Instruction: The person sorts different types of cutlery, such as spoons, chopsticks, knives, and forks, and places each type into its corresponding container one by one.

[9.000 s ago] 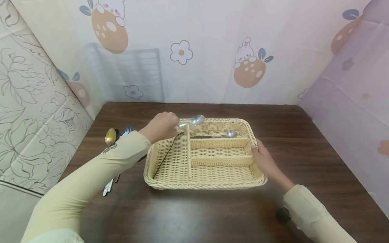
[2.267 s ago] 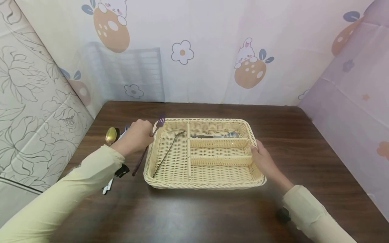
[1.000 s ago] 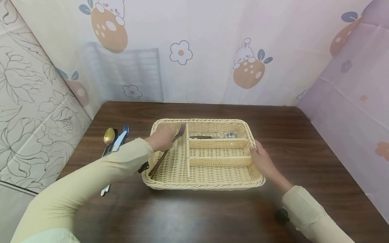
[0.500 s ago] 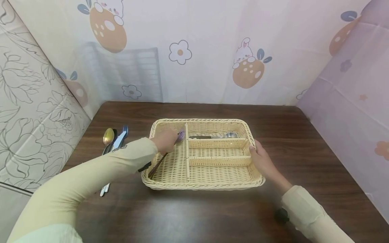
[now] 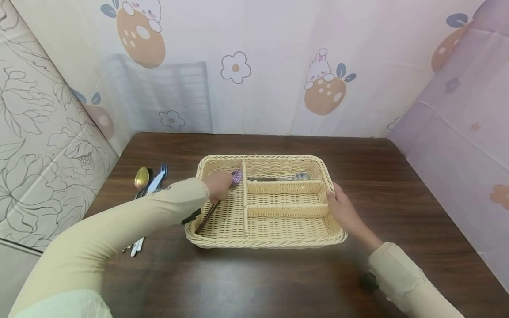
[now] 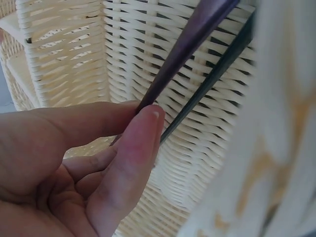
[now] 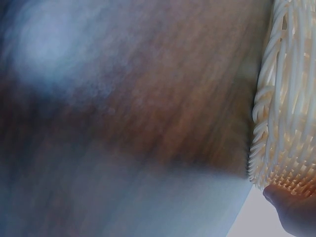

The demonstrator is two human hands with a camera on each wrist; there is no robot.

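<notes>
Left hand (image 5: 218,185) pinches a purple fork (image 5: 237,177) near the basket's (image 5: 262,242) divider (image 5: 245,212), right hand (image 5: 345,210) grips the rim (image 5: 328,173), tabletop (image 5: 393,190) stretching beyond.

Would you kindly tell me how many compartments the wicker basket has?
4: the long left compartment, where the left hand pinches a purple fork; and, right of the long divider, the back compartment, the middle compartment and the front compartment. All are in view.

Free room above near-right compartment (image 5: 292,226), long divider (image 5: 245,203) right of left grip (image 5: 218,186)
</notes>
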